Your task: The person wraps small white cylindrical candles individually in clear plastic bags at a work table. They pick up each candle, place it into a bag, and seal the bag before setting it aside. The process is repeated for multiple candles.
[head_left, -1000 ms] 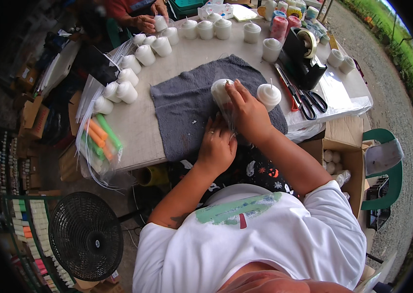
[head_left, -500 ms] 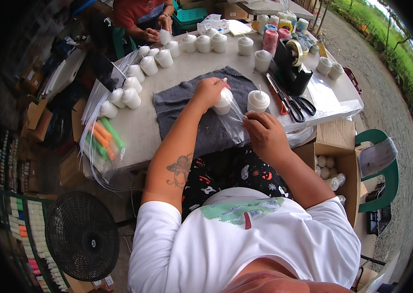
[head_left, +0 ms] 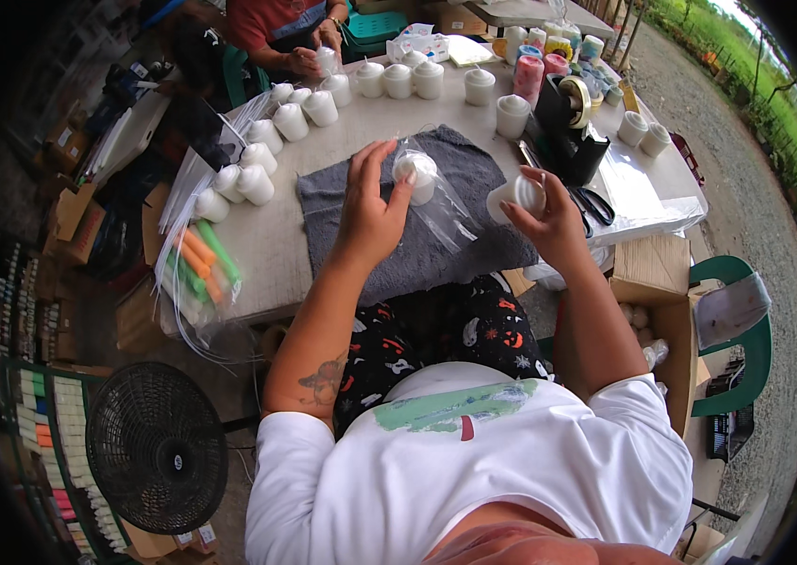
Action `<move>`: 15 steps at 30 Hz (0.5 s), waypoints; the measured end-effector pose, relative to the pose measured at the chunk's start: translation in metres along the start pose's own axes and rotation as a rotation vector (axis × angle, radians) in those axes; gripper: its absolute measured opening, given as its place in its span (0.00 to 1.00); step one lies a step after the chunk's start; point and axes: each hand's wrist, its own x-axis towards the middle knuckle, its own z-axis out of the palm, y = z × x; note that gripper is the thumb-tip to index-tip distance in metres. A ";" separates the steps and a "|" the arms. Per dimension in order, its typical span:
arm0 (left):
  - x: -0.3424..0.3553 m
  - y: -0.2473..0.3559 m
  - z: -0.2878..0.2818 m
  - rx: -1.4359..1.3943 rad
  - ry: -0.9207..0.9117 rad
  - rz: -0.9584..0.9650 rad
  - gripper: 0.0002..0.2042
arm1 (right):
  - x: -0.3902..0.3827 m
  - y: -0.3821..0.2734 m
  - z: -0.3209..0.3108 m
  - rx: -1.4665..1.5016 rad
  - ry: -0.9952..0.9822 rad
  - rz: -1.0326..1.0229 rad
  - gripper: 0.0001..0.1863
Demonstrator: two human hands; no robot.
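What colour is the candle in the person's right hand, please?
The candle is white, seen best in the head view.

A black fan (head_left: pixel 156 447) stands at eight o'clock. A green chair (head_left: pixel 758 358) bears a pale cloth (head_left: pixel 734 309) between three and four; gravel (head_left: pixel 785 273) lies at three, grass (head_left: pixel 740 61) at two.

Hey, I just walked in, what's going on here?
The person's left hand touches a white candle with clear plastic about it, over a grey cloth. The right hand holds a second white candle, tilted. Across the table, a co-worker handles another candle, and more candles stand nearby.
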 end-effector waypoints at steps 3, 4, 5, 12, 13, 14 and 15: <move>-0.043 0.024 -0.003 0.011 -0.019 0.033 0.23 | -0.042 -0.005 -0.010 0.378 -0.170 0.009 0.34; -0.052 0.028 0.000 0.011 -0.032 0.018 0.23 | -0.054 -0.006 -0.008 0.495 -0.239 0.020 0.35; -0.056 0.028 0.008 0.031 -0.014 0.048 0.22 | -0.064 -0.005 -0.001 0.442 -0.240 -0.048 0.36; -0.062 0.027 0.038 0.189 -0.022 0.088 0.15 | -0.068 0.012 0.044 -0.189 0.062 -0.413 0.39; -0.062 0.027 0.038 0.201 -0.039 0.086 0.13 | -0.066 0.015 0.046 -0.236 0.108 -0.447 0.39; -0.062 0.025 0.039 0.200 -0.049 0.099 0.11 | -0.065 0.015 0.047 -0.283 0.154 -0.481 0.40; -0.065 0.022 0.040 0.200 -0.064 0.110 0.10 | -0.064 0.014 0.050 -0.275 0.155 -0.482 0.40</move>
